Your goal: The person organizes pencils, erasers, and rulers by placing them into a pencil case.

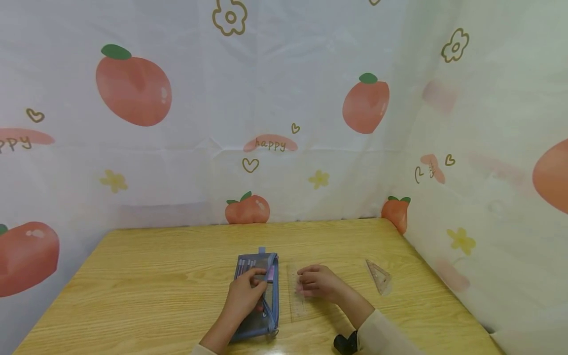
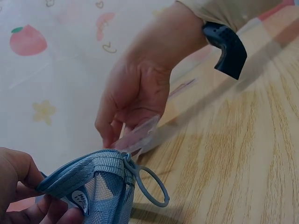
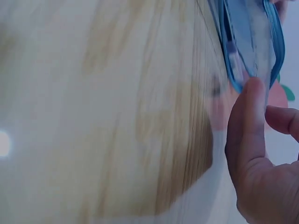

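Observation:
A blue mesh zip pencil case (image 1: pixel 253 326) lies lengthwise on the wooden table, its zip side facing right. My left hand (image 1: pixel 244 294) grips the edge of its opening; in the left wrist view that hand (image 2: pixel 21 182) pinches the fabric beside a small round label (image 2: pixel 80 199). Just right of the case, my right hand (image 1: pixel 323 282) pinches a clear ruler (image 1: pixel 298 309) between thumb and fingers. Seen from the right wrist, the ruler (image 3: pixel 260 42) reaches from the thumb toward the open mouth of the case (image 3: pixel 279 42). Pens show through the mesh.
A clear triangular set square (image 1: pixel 378 276) lies to the right on the table (image 1: pixel 146 281). A black device (image 1: pixel 345 343) is worn at the right wrist. Fruit-printed cloth (image 1: pixel 288 187) hangs behind the table and along its right side. A ring (image 2: pixel 152 186) hangs from the zip.

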The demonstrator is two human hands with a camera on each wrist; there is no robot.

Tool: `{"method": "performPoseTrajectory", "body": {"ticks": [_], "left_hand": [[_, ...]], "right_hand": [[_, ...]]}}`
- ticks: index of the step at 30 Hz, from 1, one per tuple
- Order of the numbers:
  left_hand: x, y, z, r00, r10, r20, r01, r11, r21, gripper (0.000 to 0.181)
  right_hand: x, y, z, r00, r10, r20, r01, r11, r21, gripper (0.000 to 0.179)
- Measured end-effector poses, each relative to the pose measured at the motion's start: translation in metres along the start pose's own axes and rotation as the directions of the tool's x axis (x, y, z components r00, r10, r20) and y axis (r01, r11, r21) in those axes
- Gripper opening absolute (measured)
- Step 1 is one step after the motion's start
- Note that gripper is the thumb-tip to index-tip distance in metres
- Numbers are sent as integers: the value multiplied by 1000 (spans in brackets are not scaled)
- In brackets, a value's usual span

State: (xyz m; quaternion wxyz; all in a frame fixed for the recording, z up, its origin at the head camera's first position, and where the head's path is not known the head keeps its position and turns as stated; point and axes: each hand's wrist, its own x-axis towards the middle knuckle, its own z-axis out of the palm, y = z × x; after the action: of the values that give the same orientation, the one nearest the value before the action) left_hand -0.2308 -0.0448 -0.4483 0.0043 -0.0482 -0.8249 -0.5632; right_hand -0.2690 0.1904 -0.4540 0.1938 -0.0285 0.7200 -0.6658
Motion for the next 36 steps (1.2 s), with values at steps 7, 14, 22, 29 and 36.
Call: {"method": "performPoseTrajectory", "body": {"ticks": [7, 14, 22, 29, 36], "left_hand": [[2, 0, 1, 1000, 4, -8, -4, 1000, -1, 40], [2, -1, 1, 1000, 9, 1, -9, 1000, -14, 39], [0, 0, 1, 1000, 6, 15, -5, 1000, -17, 40], [0, 1, 0, 1000, 4, 16, -3, 1000, -25, 41], [0, 0, 0, 1000, 3, 18, -3, 1000, -29, 39]], "right_hand": [[6, 0, 19, 999, -13, 44, 10, 998, 60, 39], [11, 2, 33, 999, 5, 45, -10, 995, 99, 34], [12, 1, 53, 998, -27, -59, 29, 999, 34, 34], [12, -2, 65, 995, -60, -85, 58, 998, -27, 33], [13, -3, 64, 996, -78, -33, 75, 993, -89, 39]]}}
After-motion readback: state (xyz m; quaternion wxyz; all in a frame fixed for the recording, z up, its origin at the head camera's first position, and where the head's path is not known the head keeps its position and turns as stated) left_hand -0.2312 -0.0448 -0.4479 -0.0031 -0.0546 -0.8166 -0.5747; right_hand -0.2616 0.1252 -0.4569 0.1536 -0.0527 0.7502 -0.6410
